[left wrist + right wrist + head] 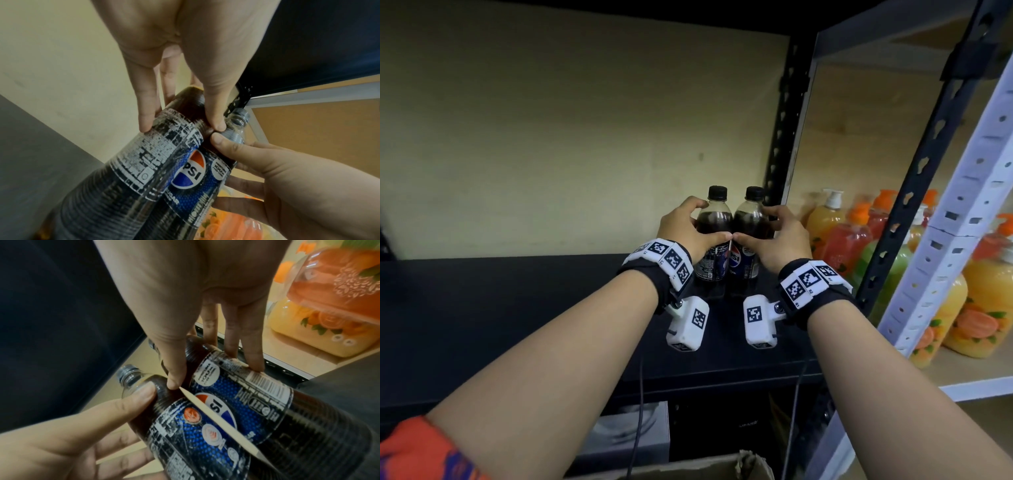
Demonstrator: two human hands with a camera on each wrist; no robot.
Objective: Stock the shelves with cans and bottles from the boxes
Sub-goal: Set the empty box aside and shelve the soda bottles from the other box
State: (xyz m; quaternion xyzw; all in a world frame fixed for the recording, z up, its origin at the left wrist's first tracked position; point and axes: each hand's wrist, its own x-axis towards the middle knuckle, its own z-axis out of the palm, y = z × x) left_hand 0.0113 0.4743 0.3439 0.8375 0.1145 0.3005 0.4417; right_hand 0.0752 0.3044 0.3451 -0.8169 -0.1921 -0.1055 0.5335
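progress: 2 cola bottles on the black shelf (pixel 517 298), rest of that shelf bare in view. Judging by that, stocking has barely started.
left to do: most of the shelf to fill; a cardboard box (pixel 726 467) edge shows below the shelf front, contents not visible.
left bottle (pixel 714 236): upright, dark cola, black cap, blue Pepsi label turned mostly to the fine-print side.
right bottle (pixel 750 240): upright, same type, Pepsi logo facing front.
location: both stand toward the shelf's right end, near its back edge, beside the black upright post (pixel 787 137); bodies touching or nearly so, a thin gap shows in the right wrist view.
left hand (pixel 685 229): wrapped round the left bottle at shoulder height, thumb in front, fingers behind.
right hand (pixel 780 240): wrapped round the right bottle the same way; the 2 thumb tips meet between the bottles.
step (my read): seating the pair side by side, not yet let go.
neighbour unit: soap pump bottles (pixel 832 226) on the wooden shelf to the right, not part of this job.
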